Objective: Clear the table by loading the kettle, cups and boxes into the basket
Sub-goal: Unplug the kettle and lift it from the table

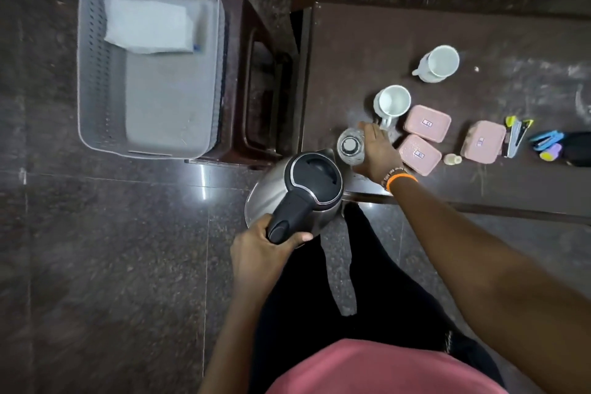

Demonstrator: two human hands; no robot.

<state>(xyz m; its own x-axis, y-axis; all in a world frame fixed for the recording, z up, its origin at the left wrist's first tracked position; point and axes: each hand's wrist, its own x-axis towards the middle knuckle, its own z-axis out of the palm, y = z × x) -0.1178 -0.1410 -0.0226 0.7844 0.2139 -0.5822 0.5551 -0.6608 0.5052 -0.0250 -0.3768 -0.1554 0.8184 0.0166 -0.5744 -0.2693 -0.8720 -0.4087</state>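
Kettle [297,192] hangs off the counter [447,25] edge, gripped by its black handle in the left hand [259,246]. The basket [147,57] waits at ten o'clock from it, on a low stand, a white sheet at its far end. Best to carry the kettle level and set it upright on the bare near floor of the basket. The right hand [377,150] is at a clear bottle [350,146] by the nearest cup [392,102]; whether it grips, I cannot tell.

Dim indoor light, glare streaks on floor [204,182], blurred, bowed edges
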